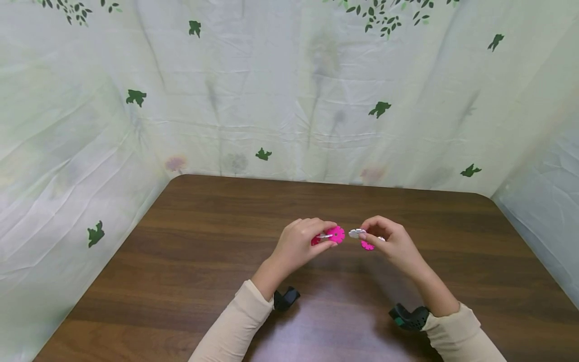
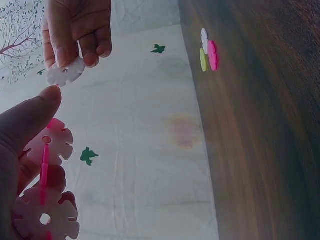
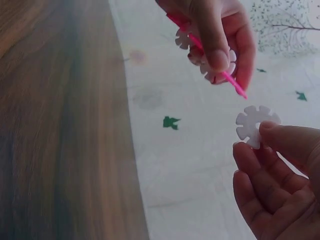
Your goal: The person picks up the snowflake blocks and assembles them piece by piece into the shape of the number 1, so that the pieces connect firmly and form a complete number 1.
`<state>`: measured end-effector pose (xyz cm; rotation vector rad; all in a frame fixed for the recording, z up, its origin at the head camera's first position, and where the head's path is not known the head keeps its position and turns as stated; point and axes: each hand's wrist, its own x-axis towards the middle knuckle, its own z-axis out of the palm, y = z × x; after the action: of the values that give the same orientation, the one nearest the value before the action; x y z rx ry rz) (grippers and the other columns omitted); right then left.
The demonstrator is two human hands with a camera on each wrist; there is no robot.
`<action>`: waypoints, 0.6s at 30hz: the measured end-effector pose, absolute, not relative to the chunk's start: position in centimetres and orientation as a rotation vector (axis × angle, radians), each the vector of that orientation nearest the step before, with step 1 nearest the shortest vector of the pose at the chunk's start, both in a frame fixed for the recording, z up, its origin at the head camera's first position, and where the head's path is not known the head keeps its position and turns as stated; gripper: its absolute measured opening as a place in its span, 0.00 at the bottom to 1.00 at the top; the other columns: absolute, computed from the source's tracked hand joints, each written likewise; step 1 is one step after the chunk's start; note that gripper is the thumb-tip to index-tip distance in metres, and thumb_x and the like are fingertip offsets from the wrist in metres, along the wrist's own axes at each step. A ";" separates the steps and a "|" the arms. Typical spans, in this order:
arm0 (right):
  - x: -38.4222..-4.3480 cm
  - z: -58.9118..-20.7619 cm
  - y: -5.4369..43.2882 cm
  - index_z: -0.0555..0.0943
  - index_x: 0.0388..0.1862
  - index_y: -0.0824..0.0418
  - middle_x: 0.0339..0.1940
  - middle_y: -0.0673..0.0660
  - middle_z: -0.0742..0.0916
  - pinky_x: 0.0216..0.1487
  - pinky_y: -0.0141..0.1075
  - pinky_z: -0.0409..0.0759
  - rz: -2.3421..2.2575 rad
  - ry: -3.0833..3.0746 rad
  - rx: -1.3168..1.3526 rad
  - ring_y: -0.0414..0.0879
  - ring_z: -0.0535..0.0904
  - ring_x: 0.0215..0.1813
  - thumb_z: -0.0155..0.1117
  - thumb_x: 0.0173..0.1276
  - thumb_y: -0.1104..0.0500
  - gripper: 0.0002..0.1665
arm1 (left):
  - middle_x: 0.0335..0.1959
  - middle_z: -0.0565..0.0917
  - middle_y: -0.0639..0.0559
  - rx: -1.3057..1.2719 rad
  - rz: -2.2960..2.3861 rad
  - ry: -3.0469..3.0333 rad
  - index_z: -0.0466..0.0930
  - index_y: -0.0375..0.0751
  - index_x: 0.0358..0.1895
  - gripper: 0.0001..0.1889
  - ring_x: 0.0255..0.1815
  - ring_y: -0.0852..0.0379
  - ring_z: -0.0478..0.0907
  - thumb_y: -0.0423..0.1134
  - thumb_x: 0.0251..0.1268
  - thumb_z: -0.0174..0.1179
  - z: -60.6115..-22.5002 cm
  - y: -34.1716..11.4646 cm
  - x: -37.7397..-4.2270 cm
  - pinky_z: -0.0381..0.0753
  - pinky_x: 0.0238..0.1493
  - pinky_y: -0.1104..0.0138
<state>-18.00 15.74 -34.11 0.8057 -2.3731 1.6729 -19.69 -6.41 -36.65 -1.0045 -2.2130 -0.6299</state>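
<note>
The left hand (image 1: 300, 241) grips a small cluster of linked discs (image 1: 338, 236), pink and white ones slotted across each other, while the right hand (image 1: 395, 246) pinches a single white disc (image 3: 249, 120) between thumb and fingers. Both are held up above the worktop (image 1: 217, 211), the white disc just beside the cluster's leading pink edge but apart from it. On the worktop lie three loose pieces close together: a pink disc (image 2: 213, 55), a pale disc (image 2: 204, 39) and a yellow-green disc (image 2: 203, 61). The discs look like thin moulded plastic — probably very light, fairly stiff with a little give, smooth enough to slip in dry fingers, and hard to break, though a slotted joint could twist loose. A pinch on the flat faces near the rim, leaving one notch bare, should suit the single disc; the cluster is best held close to its end joint. No brand, label or writing can be read on the discs, nor on the dark wrist devices (image 1: 409, 318).
</note>
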 end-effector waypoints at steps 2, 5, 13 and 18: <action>-18.0 -34.1 15.6 0.75 0.33 0.69 0.24 0.62 0.79 0.21 0.32 0.72 1.674 -2.367 0.812 0.40 0.73 0.22 0.61 0.54 0.76 0.08 | 0.32 0.82 0.58 -1.007 -0.639 -2.212 0.82 0.45 0.42 0.18 0.30 0.66 0.74 0.46 0.46 0.69 -36.7 -6.4 -19.7 0.66 0.27 0.74; -18.1 -34.2 15.3 0.75 0.32 0.69 0.23 0.61 0.78 0.21 0.31 0.71 1.671 -2.362 0.823 0.40 0.72 0.20 0.62 0.54 0.75 0.08 | 0.32 0.82 0.58 -1.009 -0.645 -2.211 0.82 0.45 0.42 0.17 0.30 0.66 0.74 0.46 0.47 0.68 -36.7 -6.4 -19.7 0.66 0.27 0.74; -18.2 -34.1 14.9 0.75 0.32 0.69 0.23 0.61 0.77 0.19 0.34 0.71 1.683 -2.353 0.860 0.40 0.70 0.19 0.61 0.54 0.75 0.08 | 0.32 0.82 0.58 -1.014 -0.634 -2.207 0.82 0.45 0.42 0.17 0.30 0.66 0.74 0.46 0.47 0.68 -36.6 -6.5 -19.7 0.67 0.27 0.74; -18.3 -34.2 14.7 0.76 0.32 0.69 0.25 0.62 0.78 0.19 0.32 0.70 1.688 -2.332 0.894 0.40 0.70 0.19 0.60 0.55 0.76 0.07 | 0.32 0.82 0.58 -1.021 -0.653 -2.190 0.82 0.44 0.41 0.17 0.30 0.66 0.74 0.45 0.46 0.69 -36.7 -6.4 -19.7 0.67 0.27 0.74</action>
<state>-18.29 14.72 -34.16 0.8938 -2.3319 1.6877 -19.73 -6.45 -36.70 -1.0215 -2.1897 -0.6535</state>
